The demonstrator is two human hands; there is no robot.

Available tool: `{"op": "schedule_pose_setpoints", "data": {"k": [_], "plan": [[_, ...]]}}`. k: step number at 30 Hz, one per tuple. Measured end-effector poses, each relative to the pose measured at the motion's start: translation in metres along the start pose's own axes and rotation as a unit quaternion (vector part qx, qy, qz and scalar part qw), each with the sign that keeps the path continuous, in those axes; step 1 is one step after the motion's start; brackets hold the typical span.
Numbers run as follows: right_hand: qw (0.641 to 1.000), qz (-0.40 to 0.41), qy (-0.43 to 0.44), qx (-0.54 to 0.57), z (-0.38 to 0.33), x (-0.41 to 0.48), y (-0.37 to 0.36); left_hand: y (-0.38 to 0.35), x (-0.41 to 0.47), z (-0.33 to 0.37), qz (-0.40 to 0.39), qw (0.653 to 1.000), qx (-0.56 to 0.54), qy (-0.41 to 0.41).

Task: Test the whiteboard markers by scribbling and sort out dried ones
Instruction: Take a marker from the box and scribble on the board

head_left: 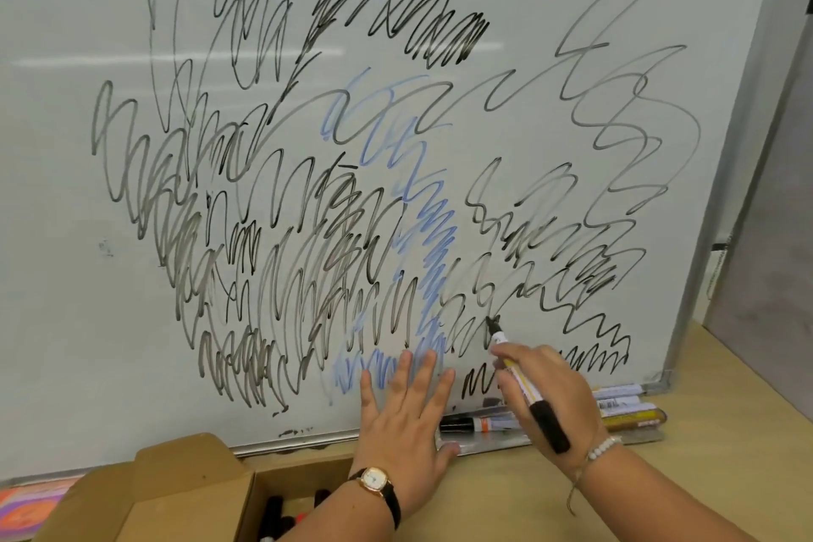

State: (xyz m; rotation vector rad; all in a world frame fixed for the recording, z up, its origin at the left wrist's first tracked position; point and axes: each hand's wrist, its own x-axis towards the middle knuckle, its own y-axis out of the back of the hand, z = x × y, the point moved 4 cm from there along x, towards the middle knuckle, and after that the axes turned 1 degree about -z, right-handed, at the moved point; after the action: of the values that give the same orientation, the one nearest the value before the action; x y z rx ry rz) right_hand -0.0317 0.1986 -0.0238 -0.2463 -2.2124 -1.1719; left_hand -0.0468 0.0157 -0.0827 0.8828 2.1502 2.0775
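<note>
Right hand grips a black-capped marker, fingers curled round the barrel, tip touching the whiteboard low among black, grey and blue scribbles. Left hand lies flat on the board, fingers straight and spread, holding nothing, watch on the wrist. More markers lie along the board's foot; an open cardboard box on the table holds others.

black-capped marker, tip on scribbled whiteboard
</note>
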Motion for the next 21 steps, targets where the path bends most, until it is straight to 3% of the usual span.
{"op": "schedule_pose_setpoints", "data": {"k": [6,10,14,15,19,21], "plan": [[0.993,-0.097,0.061,-0.037,0.005,-0.012,-0.015,-0.003,0.002,0.000,0.016,0.999,0.032,-0.003],[0.997,0.053,-0.013,0.051,0.018,-0.001,0.008,-0.005,0.002,-0.001,0.023,0.998,0.056,-0.007],[0.993,-0.102,0.056,0.005,0.016,-0.014,-0.005,-0.007,0.002,-0.003,0.033,0.997,0.074,-0.006],[0.992,-0.108,0.058,-0.003,0.021,-0.015,-0.004,-0.007,0.002,-0.002,0.032,0.997,0.074,-0.005],[0.998,0.046,-0.004,0.048,0.038,-0.004,0.022,-0.008,0.002,0.000,0.034,0.996,0.083,-0.005],[0.999,-0.005,0.023,0.042,0.039,-0.007,0.019,-0.008,0.002,-0.002,0.033,0.996,0.088,-0.006]]}}
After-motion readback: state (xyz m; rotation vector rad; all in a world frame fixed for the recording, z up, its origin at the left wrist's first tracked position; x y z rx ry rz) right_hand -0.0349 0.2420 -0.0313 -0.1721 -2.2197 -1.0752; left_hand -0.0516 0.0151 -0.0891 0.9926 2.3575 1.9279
